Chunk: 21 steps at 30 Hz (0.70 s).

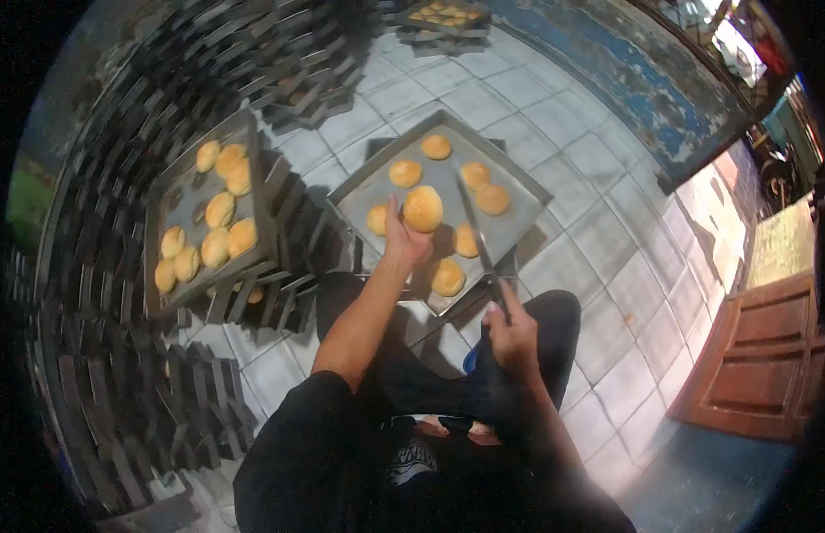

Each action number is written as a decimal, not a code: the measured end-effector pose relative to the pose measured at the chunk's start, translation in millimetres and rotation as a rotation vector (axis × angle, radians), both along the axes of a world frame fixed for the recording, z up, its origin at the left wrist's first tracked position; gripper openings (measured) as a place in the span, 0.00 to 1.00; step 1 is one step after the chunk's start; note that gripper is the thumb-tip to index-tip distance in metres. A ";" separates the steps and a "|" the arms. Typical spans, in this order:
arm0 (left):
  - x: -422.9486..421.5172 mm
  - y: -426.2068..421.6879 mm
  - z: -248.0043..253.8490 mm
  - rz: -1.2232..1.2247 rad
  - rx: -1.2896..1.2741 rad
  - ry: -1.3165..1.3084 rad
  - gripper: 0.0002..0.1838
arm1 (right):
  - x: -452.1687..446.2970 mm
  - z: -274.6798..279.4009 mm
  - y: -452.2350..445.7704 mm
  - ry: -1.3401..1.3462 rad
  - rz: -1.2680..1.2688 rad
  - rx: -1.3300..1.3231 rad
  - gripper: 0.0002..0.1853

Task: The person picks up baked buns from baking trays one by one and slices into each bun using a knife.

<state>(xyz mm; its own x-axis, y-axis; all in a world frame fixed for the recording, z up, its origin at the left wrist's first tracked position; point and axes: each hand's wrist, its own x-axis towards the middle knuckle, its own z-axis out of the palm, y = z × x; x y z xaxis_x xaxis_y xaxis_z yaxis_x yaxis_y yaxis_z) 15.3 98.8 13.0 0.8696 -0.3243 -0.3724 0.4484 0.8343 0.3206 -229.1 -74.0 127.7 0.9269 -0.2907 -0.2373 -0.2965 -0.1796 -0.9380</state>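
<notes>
- Floor [603, 306]: pale tiles in a grid; a peeling blue wall [643, 89] borders the far side, and a brown wooden panel [754, 360] stands at right
- Front tray [510, 235]: shallow, metal, positioned before the seated person's knees; seven loose buns [436, 147] lie spaced on it
- Side tray [186, 209]: tilted in view at left, carrying more buns [220, 210], beside dense stacks of dark trays [301, 44]
- Obstruction: the knife [477, 226] crosses above the front tray, its handle clasped in the right hand [512, 338]
- Held bun [422, 209]: round, golden, glossy on top, gripped by the left hand [408, 244] above the front tray
</notes>
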 end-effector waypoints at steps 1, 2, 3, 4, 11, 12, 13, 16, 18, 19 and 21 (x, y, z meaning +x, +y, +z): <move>1.6 7.5 -2.2 0.049 -0.015 0.060 0.33 | 1.3 -9.2 10.9 -0.046 0.040 -0.059 0.29; 3.5 13.6 -5.0 0.093 -0.033 0.122 0.31 | 1.3 -16.4 20.1 -0.091 0.077 -0.118 0.29; 2.1 18.5 -2.7 0.116 0.018 0.174 0.28 | -0.6 -5.7 27.6 -0.035 0.119 -0.069 0.28; -0.3 23.9 -1.5 0.124 0.007 0.175 0.28 | -1.0 -6.6 34.4 -0.035 0.129 -0.078 0.28; -15.4 34.3 18.3 0.056 -0.080 0.127 0.27 | -11.6 -9.4 61.2 -0.190 0.165 -0.226 0.26; -17.3 33.8 22.1 0.056 -0.100 0.143 0.27 | -12.9 -6.2 63.4 -0.188 0.160 -0.223 0.25; -18.5 32.2 26.4 0.058 -0.108 0.145 0.27 | -13.6 -3.9 64.7 -0.186 0.155 -0.218 0.25; -21.0 28.6 38.0 0.139 -0.075 0.114 0.25 | -15.1 -2.1 65.9 -0.189 0.161 -0.220 0.24; -22.7 28.3 41.3 0.135 -0.059 0.155 0.23 | -16.1 -8.3 64.5 -0.203 0.162 -0.244 0.25; -23.5 27.8 41.2 0.136 -0.061 0.158 0.23 | -16.2 -10.7 64.3 -0.219 0.161 -0.262 0.27; -23.5 25.5 38.2 0.129 -0.079 0.122 0.22 | -14.7 -11.6 64.2 -0.229 0.157 -0.242 0.26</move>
<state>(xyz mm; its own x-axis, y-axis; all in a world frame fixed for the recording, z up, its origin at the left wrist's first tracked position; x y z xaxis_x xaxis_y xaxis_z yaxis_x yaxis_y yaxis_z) -8.2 124.3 51.1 0.8559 -0.2455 -0.4552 0.3677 0.9078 0.2018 -243.8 -9.8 116.1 0.9857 -0.1634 0.0401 -0.0348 -0.4313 -0.9015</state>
